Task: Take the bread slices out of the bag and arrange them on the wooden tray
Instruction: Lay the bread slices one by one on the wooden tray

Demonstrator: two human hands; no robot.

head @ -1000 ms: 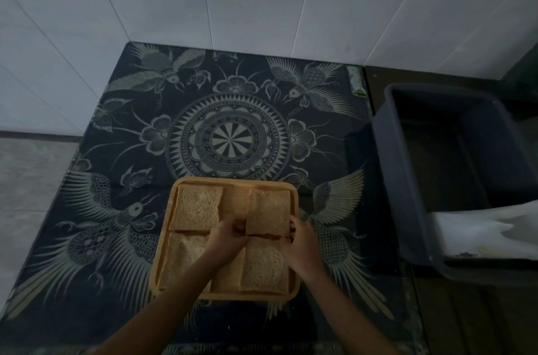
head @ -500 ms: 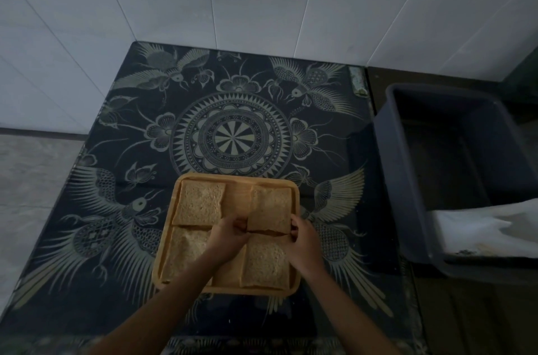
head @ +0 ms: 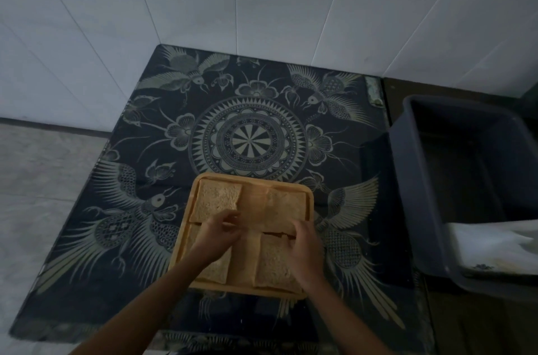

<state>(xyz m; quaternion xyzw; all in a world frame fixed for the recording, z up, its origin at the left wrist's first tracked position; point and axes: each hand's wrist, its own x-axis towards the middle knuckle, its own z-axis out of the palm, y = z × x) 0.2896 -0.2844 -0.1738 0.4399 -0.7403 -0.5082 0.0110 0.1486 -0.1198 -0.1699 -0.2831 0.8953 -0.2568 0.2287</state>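
A wooden tray point(head: 309, 241) lies on the patterned table with several brown bread slices flat in it. One slice point(head: 217, 200) fills the far left corner, and another point(head: 286, 209) lies in the far right corner. Two nearer slices point(head: 275, 264) are partly under my hands. My left hand point(head: 217, 234) hovers over the tray's middle with its fingers apart, just left of the far right slice. My right hand point(head: 305, 250) pinches that slice's near right edge. The white bag point(head: 495, 244) lies in the grey tub at right.
A deep grey plastic tub point(head: 413, 180) stands right of the table, close to the tray. The dark table top point(head: 250, 139) with its mandala and bird pattern stretches behind and left of the tray. White tiled walls rise behind it.
The far right slice, held up by both hands before, now lies flat in the tray's far right corner. My left hand has come off it and its fingers have spread.
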